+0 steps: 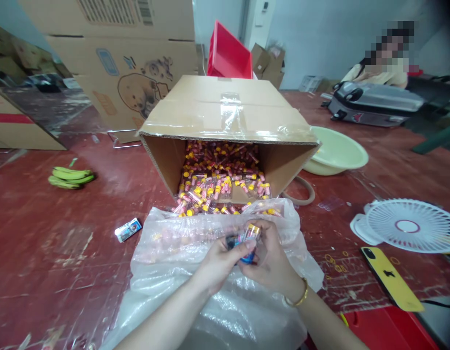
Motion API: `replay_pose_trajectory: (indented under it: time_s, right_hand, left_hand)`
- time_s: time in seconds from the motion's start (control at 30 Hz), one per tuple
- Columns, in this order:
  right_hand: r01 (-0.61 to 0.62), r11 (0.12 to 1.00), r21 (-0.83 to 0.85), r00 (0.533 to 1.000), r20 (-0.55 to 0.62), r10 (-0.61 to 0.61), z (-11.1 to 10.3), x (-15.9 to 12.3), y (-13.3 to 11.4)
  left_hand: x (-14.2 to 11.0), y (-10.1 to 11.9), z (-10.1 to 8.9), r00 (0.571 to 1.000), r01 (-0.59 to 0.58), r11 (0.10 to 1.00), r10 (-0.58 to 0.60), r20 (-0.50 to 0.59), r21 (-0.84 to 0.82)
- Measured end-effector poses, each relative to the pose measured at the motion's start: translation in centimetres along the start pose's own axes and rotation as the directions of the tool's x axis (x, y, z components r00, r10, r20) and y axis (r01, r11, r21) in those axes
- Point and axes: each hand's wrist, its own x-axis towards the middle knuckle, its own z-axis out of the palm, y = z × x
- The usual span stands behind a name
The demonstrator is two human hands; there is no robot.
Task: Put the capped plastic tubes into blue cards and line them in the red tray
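Note:
My left hand (220,261) and my right hand (271,262) meet above a translucent plastic sheet (173,272). Between them they hold a bundle of small tubes (251,232); yellow shows at the upper end and blue lower down. My left thumb presses across the bundle, while my right fingers curl round its far side. Parts of the bundle are hidden, so I cannot tell how many tubes it has. Just beyond, a cardboard box (206,109) lies on its side with its opening towards me. Many clear tubes with pink contents and yellow caps (206,189) spill from it onto the sheet.
Left of the sheet lie a small blue packet (128,229) and green bananas (71,177). To the right are a pale green basin (337,153), a white fan grille (429,226), a yellow phone (392,279) and rubber bands (334,263). A person sits behind a grey suitcase (378,104).

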Motion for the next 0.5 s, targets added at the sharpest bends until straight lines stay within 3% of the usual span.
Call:
replay_pose_trajectory:
  time_s: [0.3, 0.5]
  right_hand:
    - [0.101, 0.991, -0.085, 0.994, -0.023, -0.104, 0.0, -0.5, 0.0]
    - [0.112, 0.994, 0.012, 0.993, -0.050, -0.112, -0.6, -0.1, -0.7]
  left_hand:
    - [-0.1, -0.3, 0.2, 1.000, -0.014, 1.000, 0.014, 0.006, -0.005]
    - [-0.2, -0.9, -0.8, 0.999, -0.044, 0.992, 0.041, 0.024, 0.116]
